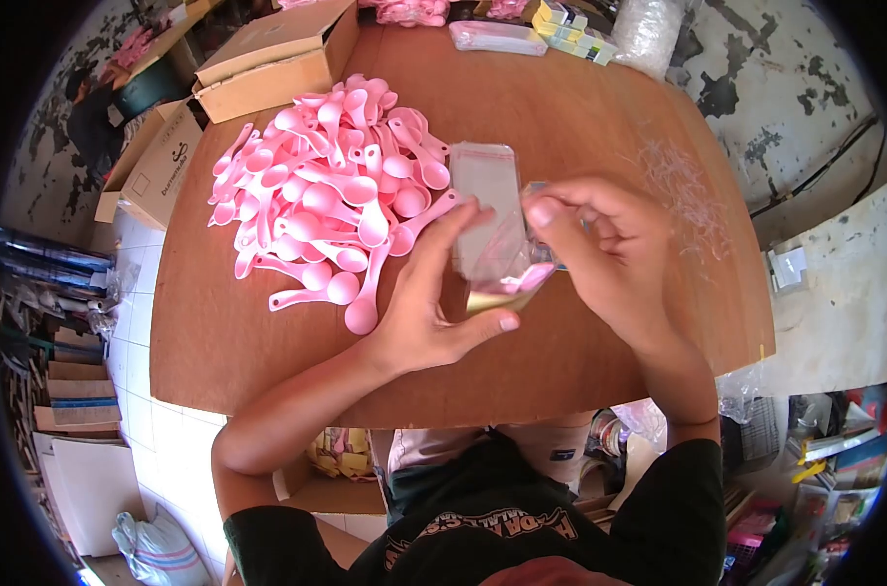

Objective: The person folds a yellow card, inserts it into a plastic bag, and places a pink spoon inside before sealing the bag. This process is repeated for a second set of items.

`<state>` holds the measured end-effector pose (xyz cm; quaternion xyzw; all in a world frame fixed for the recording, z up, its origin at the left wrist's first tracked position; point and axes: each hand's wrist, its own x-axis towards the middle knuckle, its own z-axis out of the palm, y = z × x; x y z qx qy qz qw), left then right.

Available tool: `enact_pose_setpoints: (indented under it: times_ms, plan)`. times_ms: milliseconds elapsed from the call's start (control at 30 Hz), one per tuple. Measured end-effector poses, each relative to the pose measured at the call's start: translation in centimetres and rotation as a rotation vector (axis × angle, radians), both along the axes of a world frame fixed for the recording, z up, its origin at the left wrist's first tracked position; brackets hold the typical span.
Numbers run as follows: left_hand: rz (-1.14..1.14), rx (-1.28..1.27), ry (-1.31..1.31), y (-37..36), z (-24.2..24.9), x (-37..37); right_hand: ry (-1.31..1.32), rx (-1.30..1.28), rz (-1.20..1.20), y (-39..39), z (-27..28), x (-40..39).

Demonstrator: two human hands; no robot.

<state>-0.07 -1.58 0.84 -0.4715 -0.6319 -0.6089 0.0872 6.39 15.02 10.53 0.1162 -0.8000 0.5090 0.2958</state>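
Observation:
A small clear plastic bag (509, 282) with a pink piece and a yellowish card inside is between my hands. My right hand (611, 244) is closed, with thumb and fingertips pinched at the bag's upper right side. On the other side, my left hand (419, 317) has its thumb and fingers spread apart, the thumb lying along the bag's lower edge; its fingertips are slightly blurred. Flat on the table behind them lies a stack of clear plastic bags (486, 168). A large heap of pink measuring spoons (316, 200) sits just left of my left hand.
Thin clear strips (687, 190) are scattered on the right of the brown table (268, 366). Along the far edge stand a cardboard box (277, 63), a plastic-wrapped packet (499, 39) and yellow small boxes (572, 34). Another carton (155, 166) stands beyond the left edge.

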Motion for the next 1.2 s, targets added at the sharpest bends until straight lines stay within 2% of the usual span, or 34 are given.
enact_pose_setpoints:
  times_ms: [33,67,133,200,467,533,733,800,867,933,1000,1067,1133,1200]
  plan:
    - [-0.178,0.019,-0.207,0.2,-0.2,0.3,-0.200,-0.118,-0.002,-0.3,0.0,0.2]
    - [-0.354,0.037,-0.413,0.3,-0.4,0.5,-0.200,-0.119,-0.006,-0.2,0.2,0.3]
    - [-0.310,0.016,-0.390,0.4,-0.7,0.8,-0.441,-0.435,0.180,-0.1,0.6,0.1]
    - [-0.358,0.002,-0.649,0.4,-0.4,1.0,-0.420,-0.417,0.173,0.9,-0.2,-0.4]
    - [-0.408,-0.104,-0.697,0.6,-0.7,0.2,-0.451,-0.436,0.195,2.3,-4.6,0.1]
    - [-0.422,-0.009,-0.717,0.7,-0.7,0.2,-0.568,-0.390,0.219,2.7,-4.9,0.3]
    - [-0.337,-0.037,-0.724,0.5,-1.5,-0.8,-0.604,-0.402,0.284,3.2,-6.1,0.4]
    - [-0.245,-0.118,-0.645,0.7,-1.6,-0.6,-0.640,-0.422,0.299,3.4,-6.3,0.4]
    - [-0.258,-0.138,-0.656,0.8,-1.7,-0.3,-0.538,-0.375,0.300,3.4,-6.4,0.6]
    - [-0.372,0.070,-0.664,0.8,-1.4,-0.3,-0.519,-0.393,0.287,3.3,-5.5,1.1]
    - [-0.376,0.025,-0.637,0.8,-2.2,-0.7,-0.497,-0.408,0.280,3.2,-3.4,1.4]
    - [-0.326,0.117,-0.689,0.9,-2.3,-0.6,-0.230,-0.248,0.182,3.3,-0.4,1.6]
    - [-0.285,0.132,-0.635,1.0,-2.0,-0.5,0.005,-0.215,0.042,3.8,2.4,1.2]
    - [-0.115,0.161,-0.522,1.1,-2.2,-0.5,0.186,-0.102,-0.048,4.7,6.2,0.9]
